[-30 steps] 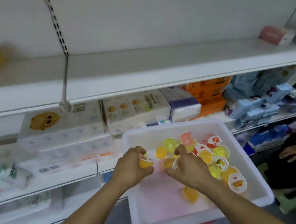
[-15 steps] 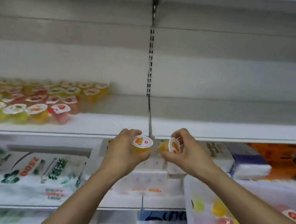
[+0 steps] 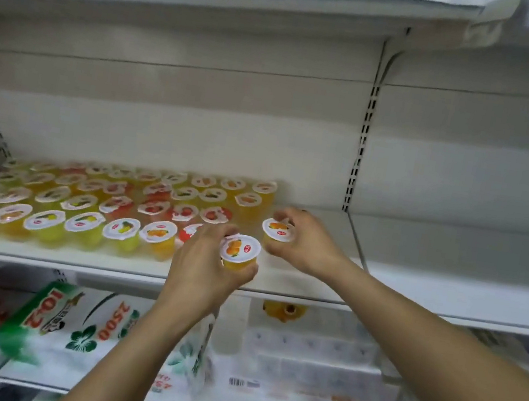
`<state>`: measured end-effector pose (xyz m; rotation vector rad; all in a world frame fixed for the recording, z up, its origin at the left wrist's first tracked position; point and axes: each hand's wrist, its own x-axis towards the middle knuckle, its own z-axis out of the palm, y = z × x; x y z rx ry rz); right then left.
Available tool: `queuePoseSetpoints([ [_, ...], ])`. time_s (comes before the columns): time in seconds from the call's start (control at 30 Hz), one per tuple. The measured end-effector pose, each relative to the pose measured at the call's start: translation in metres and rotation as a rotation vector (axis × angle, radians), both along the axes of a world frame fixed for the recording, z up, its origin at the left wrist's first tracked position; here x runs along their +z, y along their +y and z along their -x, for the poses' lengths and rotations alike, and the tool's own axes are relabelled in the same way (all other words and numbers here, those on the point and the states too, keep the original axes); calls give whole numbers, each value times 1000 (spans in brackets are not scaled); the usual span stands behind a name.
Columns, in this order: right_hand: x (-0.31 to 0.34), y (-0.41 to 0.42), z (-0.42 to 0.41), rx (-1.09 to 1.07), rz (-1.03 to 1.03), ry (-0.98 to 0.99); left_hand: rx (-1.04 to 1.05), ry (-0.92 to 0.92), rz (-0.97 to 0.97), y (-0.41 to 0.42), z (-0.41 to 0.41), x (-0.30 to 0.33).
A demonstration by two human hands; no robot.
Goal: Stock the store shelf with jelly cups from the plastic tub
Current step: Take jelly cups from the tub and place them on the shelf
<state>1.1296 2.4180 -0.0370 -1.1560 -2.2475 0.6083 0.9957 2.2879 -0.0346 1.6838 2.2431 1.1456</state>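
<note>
Head view is filled by a white metal store shelf point(image 3: 294, 285) on which several rows of small translucent jelly cups with white printed foil lids point(image 3: 89, 203) are already set, yellow, orange and red, packed closely from the left end to about the middle. An orange jelly cup with a white fruit-printed lid point(image 3: 240, 252) is gripped upright in the left hand point(image 3: 207, 271), fingers curled round its body, just right of the nearest row and over the shelf's near edge. A second orange jelly cup with a white lid point(image 3: 278, 231) is pinched by the right hand point(image 3: 308, 242), a little farther back and to the right, at the end of the stocked block; whether either cup is touching the shelf cannot be told. Stocking is judged to be well advanced on the left part, while the shelf surface right of the hands is seen bare, so room is left. Both held cups are yet to be set down and released. The plastic tub is not seen, so the number of cups remaining cannot be judged. Packaged tissue goods in white and green wrappers point(image 3: 87, 328) are stacked on the lower shelf.
</note>
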Motion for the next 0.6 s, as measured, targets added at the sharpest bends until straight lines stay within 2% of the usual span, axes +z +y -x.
queuePoseSetpoints([
  [0.13,-13,22,39,-31,-9,-110,7,-3,16,2,31,4],
  [0.4,-26,41,68,-55,-41,-192,-31,20,-25,13,65,18],
  [0.6,-25,36,62,-38,-74,-217,-31,143,-9,31,65,15],
])
